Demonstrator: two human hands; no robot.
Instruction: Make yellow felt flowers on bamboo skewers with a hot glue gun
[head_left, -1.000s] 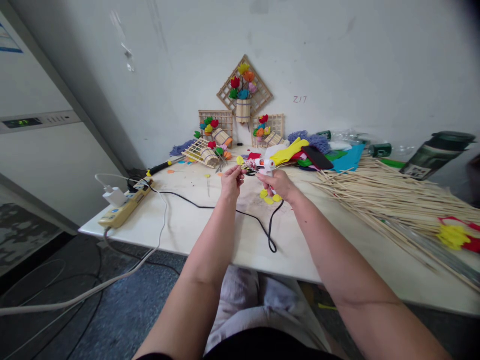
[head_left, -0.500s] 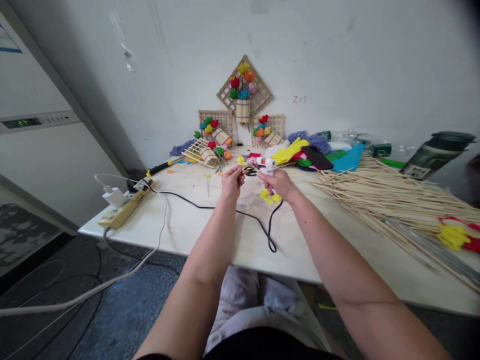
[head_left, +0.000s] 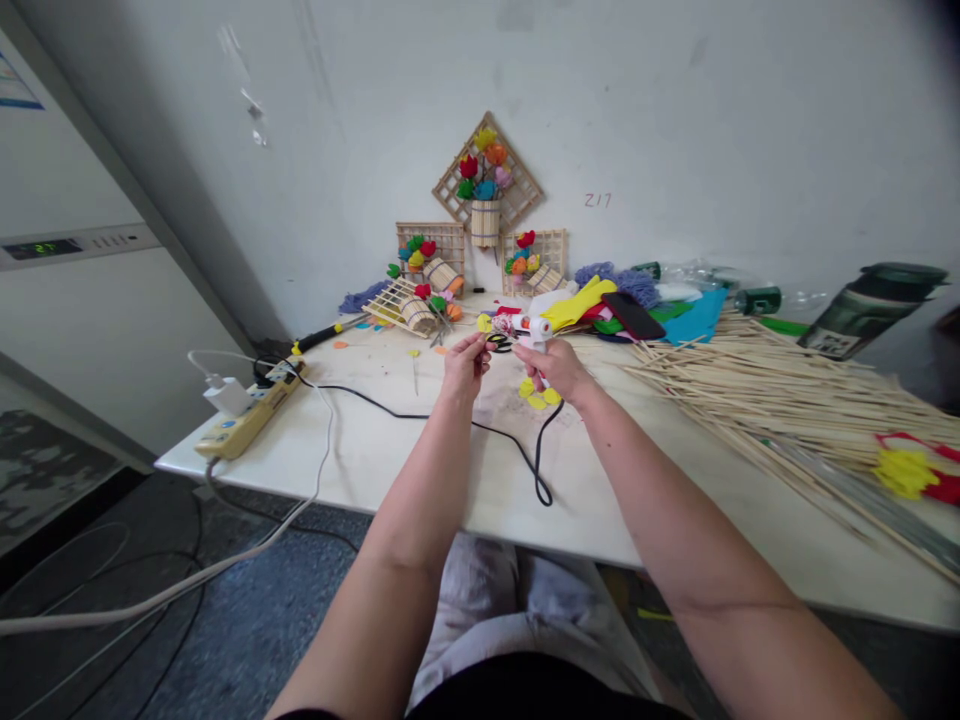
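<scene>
My left hand [head_left: 467,366] is closed in a pinch, with a small yellow felt piece [head_left: 484,323] just above its fingertips; how it is gripped is too small to make out. Wrapped round the grip of a white hot glue gun [head_left: 535,328] is my right hand [head_left: 555,366]. The gun's nozzle points left toward the yellow piece. Black-handled scissors [head_left: 499,343] show between my hands, their blades hidden. Several yellow felt petals [head_left: 538,398] lie on the white table below the gun. A thin stem with a yellow tip [head_left: 415,370] lies left of my left hand.
A black cord [head_left: 390,409] crosses the table near a power strip [head_left: 251,412]. Bamboo sticks [head_left: 787,385] spread over the right side. Lattice panels with felt flowers [head_left: 487,170] stand at the wall. Coloured felt sheets [head_left: 581,303] and a dark phone [head_left: 634,316] lie behind my right hand.
The yellow felt piece has shifted slightly right and down, toward the glue gun's nozzle. Both hands keep nearly the same place and grip.
</scene>
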